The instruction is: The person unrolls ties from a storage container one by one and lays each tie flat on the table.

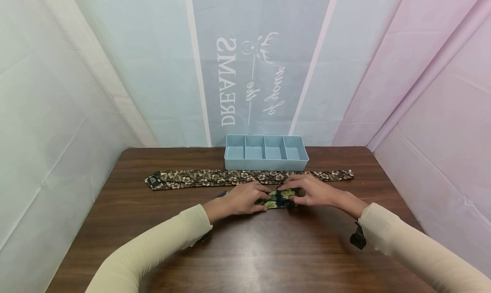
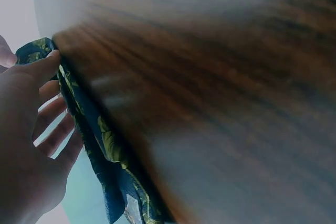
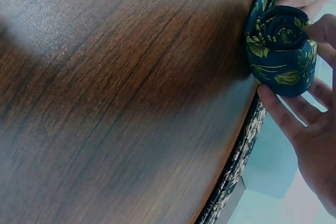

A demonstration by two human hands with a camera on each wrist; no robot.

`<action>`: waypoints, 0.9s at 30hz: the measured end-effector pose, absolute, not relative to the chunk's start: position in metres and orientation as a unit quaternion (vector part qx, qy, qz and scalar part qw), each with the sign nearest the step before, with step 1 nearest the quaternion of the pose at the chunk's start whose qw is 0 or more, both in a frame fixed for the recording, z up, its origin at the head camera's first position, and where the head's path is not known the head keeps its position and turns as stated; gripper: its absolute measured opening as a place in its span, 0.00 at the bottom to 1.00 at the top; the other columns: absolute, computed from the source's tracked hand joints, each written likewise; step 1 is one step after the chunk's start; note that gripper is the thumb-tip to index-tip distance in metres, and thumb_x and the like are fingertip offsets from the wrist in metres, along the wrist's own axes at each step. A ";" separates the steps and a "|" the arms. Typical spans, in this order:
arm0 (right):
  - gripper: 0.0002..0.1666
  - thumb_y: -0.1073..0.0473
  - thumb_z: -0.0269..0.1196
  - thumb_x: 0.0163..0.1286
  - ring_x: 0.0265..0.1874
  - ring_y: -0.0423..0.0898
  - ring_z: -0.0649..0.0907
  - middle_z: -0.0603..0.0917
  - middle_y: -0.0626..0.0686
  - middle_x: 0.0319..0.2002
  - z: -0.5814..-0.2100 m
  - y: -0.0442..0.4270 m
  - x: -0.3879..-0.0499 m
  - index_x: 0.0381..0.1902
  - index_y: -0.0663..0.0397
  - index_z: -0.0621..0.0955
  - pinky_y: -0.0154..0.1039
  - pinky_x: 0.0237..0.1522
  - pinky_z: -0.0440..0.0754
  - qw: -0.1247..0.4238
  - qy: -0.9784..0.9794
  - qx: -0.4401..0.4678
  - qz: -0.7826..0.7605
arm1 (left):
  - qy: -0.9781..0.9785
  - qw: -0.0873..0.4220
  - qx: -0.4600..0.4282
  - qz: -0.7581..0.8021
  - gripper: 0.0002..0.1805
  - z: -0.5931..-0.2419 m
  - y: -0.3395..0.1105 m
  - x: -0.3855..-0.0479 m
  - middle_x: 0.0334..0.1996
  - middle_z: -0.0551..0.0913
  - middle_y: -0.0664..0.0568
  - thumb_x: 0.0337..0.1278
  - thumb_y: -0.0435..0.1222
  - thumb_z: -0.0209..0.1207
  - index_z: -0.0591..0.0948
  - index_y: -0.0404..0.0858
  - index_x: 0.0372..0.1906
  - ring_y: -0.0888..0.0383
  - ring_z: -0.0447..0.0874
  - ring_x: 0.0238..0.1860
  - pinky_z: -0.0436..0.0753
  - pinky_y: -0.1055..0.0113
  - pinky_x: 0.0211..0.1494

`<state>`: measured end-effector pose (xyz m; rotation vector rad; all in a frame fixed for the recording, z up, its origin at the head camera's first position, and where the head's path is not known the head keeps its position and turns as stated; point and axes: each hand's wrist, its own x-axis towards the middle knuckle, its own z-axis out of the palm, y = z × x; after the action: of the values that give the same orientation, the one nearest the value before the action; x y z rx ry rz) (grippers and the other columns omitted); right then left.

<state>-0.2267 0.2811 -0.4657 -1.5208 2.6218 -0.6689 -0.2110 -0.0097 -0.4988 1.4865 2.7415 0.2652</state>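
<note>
A navy necktie with yellow-green leaves (image 1: 270, 205) lies across the table, its right part wound into a roll (image 3: 286, 72) whose spiral edge shows in the right wrist view. My right hand (image 1: 312, 191) holds this roll, with thumb and fingers around its sides. On the flat length just left of it, my left hand (image 1: 245, 197) rests with its thumb at the near edge and its fingers over the far side. In the left wrist view, the unrolled length (image 2: 105, 135) runs below that hand. From the head, the left hand covers much of this length.
Behind both hands a second necktie, black with cream flowers (image 1: 215, 178), lies stretched out flat. A light blue box (image 1: 264, 164) with several compartments stands behind it, near the table's back edge. Printed curtains (image 1: 153, 71) enclose the wooden table (image 1: 245, 250) at the back and sides.
</note>
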 end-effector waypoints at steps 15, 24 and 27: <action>0.19 0.56 0.70 0.67 0.46 0.43 0.88 0.89 0.48 0.51 -0.469 0.280 -0.227 0.55 0.50 0.88 0.44 0.45 0.89 -0.014 0.838 -0.502 -0.211 | 0.879 0.002 0.471 0.069 0.23 -0.504 -0.015 -0.207 0.72 0.78 0.57 0.75 0.54 0.62 0.85 0.50 0.66 0.56 0.77 0.69 0.79 0.60 0.72; 0.13 0.51 0.72 0.72 0.34 0.34 0.83 0.89 0.45 0.47 -0.469 0.277 -0.226 0.50 0.49 0.88 0.39 0.36 0.85 -0.007 0.855 -0.467 -0.224 | 0.877 0.000 0.473 0.083 0.23 -0.504 -0.025 -0.205 0.72 0.78 0.58 0.75 0.53 0.62 0.85 0.50 0.66 0.56 0.78 0.67 0.83 0.60 0.66; 0.13 0.52 0.73 0.71 0.36 0.33 0.84 0.89 0.44 0.47 -0.470 0.277 -0.225 0.50 0.48 0.88 0.41 0.37 0.86 -0.010 0.858 -0.461 -0.227 | 0.879 0.006 0.469 0.086 0.23 -0.505 -0.029 -0.205 0.73 0.78 0.58 0.76 0.53 0.62 0.85 0.50 0.67 0.56 0.78 0.67 0.84 0.60 0.65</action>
<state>-0.2253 0.2766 -0.4698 -1.4577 2.7115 -0.7181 -0.2050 -0.0288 -0.5048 1.4690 2.7500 0.2681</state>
